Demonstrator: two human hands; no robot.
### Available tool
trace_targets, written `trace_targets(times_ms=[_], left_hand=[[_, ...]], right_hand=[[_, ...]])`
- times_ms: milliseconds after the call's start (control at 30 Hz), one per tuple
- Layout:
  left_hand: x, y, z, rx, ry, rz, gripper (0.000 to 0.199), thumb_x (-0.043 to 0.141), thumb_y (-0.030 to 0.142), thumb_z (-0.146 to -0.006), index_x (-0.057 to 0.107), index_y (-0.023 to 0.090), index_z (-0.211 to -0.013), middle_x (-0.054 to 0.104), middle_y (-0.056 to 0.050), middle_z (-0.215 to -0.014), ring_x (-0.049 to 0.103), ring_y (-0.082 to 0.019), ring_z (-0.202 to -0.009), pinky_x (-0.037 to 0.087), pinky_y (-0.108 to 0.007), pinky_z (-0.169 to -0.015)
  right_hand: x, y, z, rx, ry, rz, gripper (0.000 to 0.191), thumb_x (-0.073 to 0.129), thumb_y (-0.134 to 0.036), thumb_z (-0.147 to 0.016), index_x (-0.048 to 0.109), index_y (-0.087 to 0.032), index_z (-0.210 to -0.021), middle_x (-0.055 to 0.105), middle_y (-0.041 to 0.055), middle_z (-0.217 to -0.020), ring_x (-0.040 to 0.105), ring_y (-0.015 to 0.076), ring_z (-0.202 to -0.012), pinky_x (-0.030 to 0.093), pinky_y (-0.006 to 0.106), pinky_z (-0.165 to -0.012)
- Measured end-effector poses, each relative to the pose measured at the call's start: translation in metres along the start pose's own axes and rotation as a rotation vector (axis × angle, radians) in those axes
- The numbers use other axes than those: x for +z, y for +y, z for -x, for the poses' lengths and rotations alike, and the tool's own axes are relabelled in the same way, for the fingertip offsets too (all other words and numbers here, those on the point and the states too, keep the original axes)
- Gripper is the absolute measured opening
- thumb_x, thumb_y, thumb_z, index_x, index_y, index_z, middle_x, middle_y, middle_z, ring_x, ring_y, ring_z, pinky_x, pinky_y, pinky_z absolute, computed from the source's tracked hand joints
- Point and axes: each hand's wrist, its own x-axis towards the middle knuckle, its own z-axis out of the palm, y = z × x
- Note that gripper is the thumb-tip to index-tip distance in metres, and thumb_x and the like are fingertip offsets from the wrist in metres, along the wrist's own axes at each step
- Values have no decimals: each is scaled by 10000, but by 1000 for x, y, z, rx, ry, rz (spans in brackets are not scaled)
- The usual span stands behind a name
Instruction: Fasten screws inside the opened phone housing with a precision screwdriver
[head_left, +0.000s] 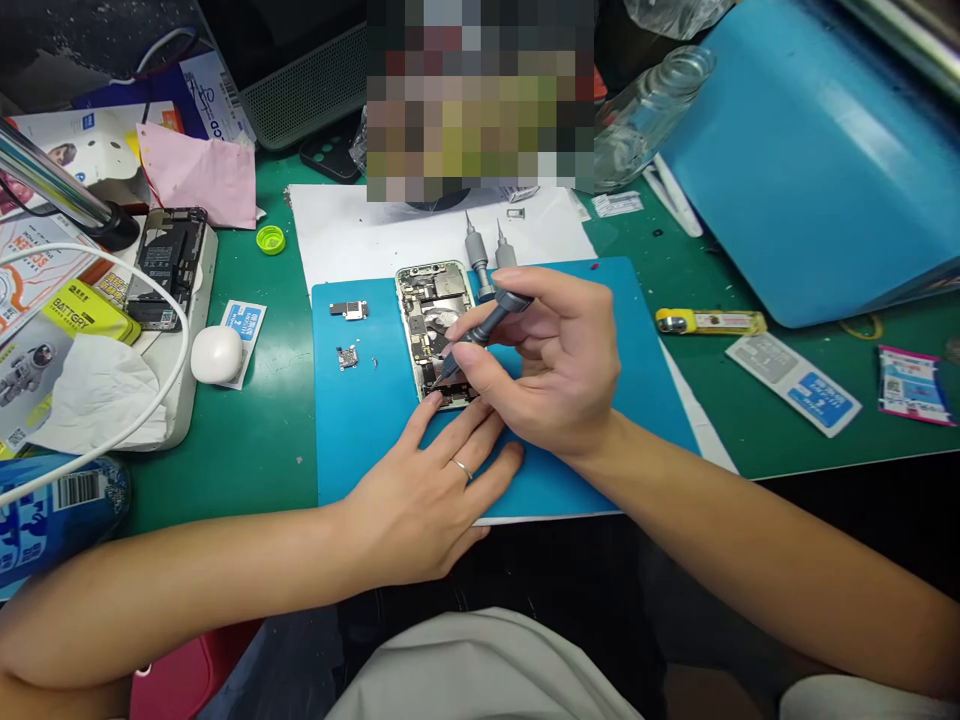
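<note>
An opened smartphone (435,315) with its inner parts bare lies on a blue mat (360,420). My right hand (559,360) grips a grey precision screwdriver (491,320), tilted so its tip meets the phone's lower left end. Fingers stretched and spread, my left hand (442,475) rests on the mat, with fingertips at the phone's bottom edge. Left of the phone lie two small circuit boards, an upper one (349,310) and a lower one (347,357), plus tiny loose bits. Two more screwdrivers, one (477,255) and another (505,245), lie beyond the phone, partly behind my right hand.
White paper (330,230) extends under the mat. At left stand a white power strip or box (199,330) bearing another opened phone (166,265), and a white earbud case (217,354). At right are a yellow cutter (709,321), a glass jar (652,110) and a large blue container (817,150).
</note>
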Motion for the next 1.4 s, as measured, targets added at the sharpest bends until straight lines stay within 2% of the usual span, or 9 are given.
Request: trace_targets(times_ms=[200,600,767,933,1067,1233,1400], left_hand=[[1,1,0,1,6,5,730,584,442,-1008,373,40,-1580,384,-242,-1664,317,-382,-1573,215,-574,-1272],[0,1,0,3,1,-26,768,612,458,-991,368,49,-1593,400,-239,-1658,322,-390,-1567,216,-632,-1260],[1,2,0,6,17,-47,769,613,463,-990,377,47,-1592,407,-236,-1655,338,-384,-1561,217,-603,-1266],[-1,3,0,4,20,-100,784,610,477,-991,378,44,-1602,429,-244,-1637,355,-396,-1548,223,-593,-1264],[0,11,4,-47,10,-173,772,612,485,-999,382,86,-1619,435,-207,-1644,372,-386,-1533,264,-607,-1251],[6,21,10,-142,3,-204,762,627,592,-984,435,199,-1608,392,-134,-1686,321,-357,-1560,335,-643,-1218],[6,19,8,-136,4,-161,814,661,637,-947,449,196,-1598,432,-150,-1658,363,-359,-1539,410,-626,-1184]], right_hand=[[-1,0,0,-14,27,8,505,658,-184,-965,481,-315,-1419,631,58,-1260,764,185,-893,718,328,-711],[0,-1,2,22,-1,-60,530,661,-161,-954,483,-322,-1427,606,50,-1287,757,164,-916,717,308,-754],[0,-2,1,71,-12,-91,495,682,-208,-957,489,-328,-1397,667,25,-1125,756,174,-878,718,327,-742],[1,-5,0,88,-101,-253,511,722,-170,-941,502,-332,-1373,704,-8,-1048,763,159,-879,705,277,-693],[3,-7,1,106,-131,-344,494,744,-160,-930,533,-334,-1342,715,-11,-1060,775,159,-892,705,265,-687],[4,-7,2,138,-131,-319,476,746,-170,-932,527,-325,-1326,713,-9,-1050,774,158,-893,705,268,-719],[4,-6,3,127,-149,-318,523,764,-148,-910,518,-312,-1341,698,-8,-1044,771,155,-886,706,263,-707]])
